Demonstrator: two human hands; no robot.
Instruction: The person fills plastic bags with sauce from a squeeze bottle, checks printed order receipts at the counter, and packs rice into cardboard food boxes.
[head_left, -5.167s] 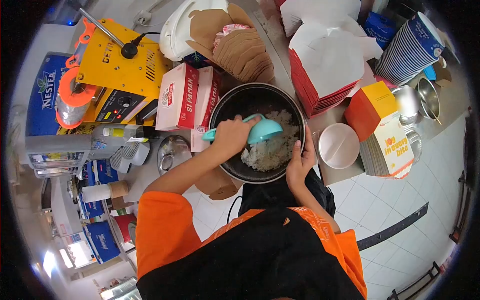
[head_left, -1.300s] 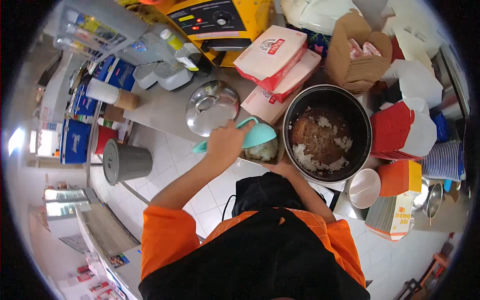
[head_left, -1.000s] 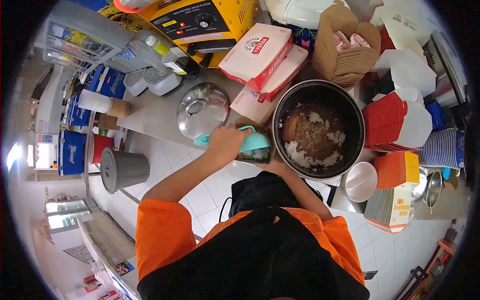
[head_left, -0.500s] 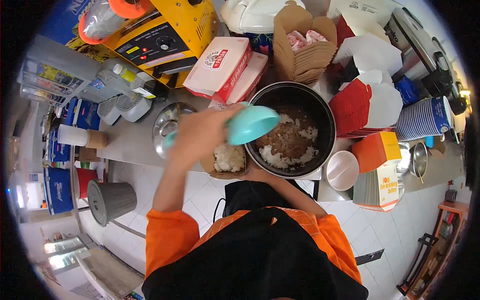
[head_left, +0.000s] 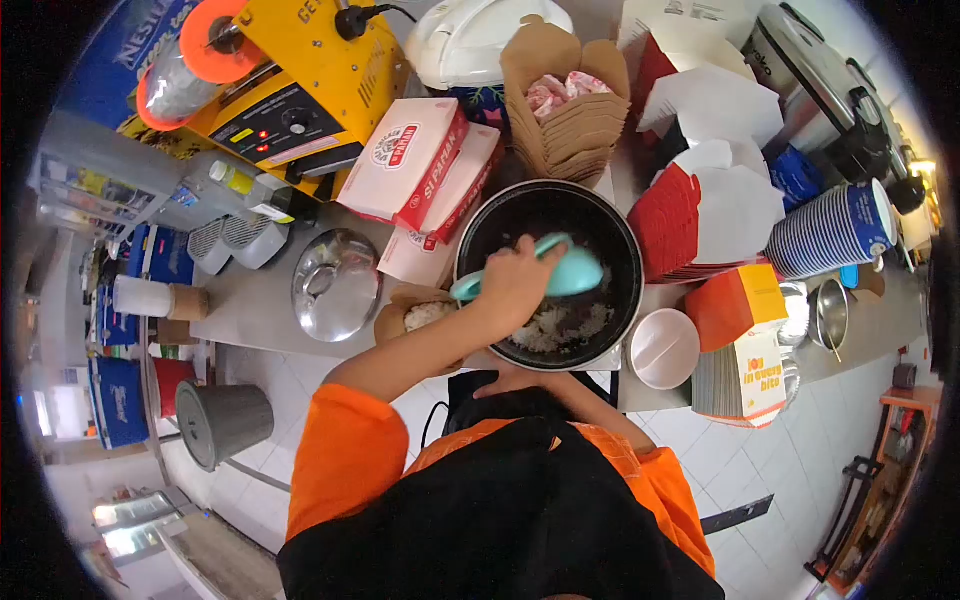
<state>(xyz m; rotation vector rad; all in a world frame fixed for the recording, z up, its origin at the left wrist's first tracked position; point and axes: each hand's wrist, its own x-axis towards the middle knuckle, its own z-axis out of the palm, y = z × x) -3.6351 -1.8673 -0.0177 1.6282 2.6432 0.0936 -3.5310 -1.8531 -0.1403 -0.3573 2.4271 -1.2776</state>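
Note:
My left hand point(head_left: 515, 290) is closed around the handle of a turquoise scoop point(head_left: 572, 272), which is down inside a black-lined pot point(head_left: 632, 255). White rice point(head_left: 560, 330) clings to the bottom and near side of the pot. Low at the pot's near edge is my right hand point(head_left: 505, 381), its fingers stretched to the left and holding nothing I can see. A brown paper box point(head_left: 395, 318) with rice in it stands left of the pot, partly covered by my left forearm.
A steel lid point(head_left: 337, 285) lies left of the box. Behind are red-and-white cartons point(head_left: 405, 160) and stacked brown boxes point(head_left: 565, 125). To the pot's right stand a white bowl point(head_left: 664, 349), red boxes point(head_left: 665, 220) and blue cups point(head_left: 825, 235). A yellow machine point(head_left: 300, 90) stands back left.
My left hand has carried the scoop from above the box rightward into the pot. My right hand has drawn back from beside the box toward my body. The view has shifted slightly.

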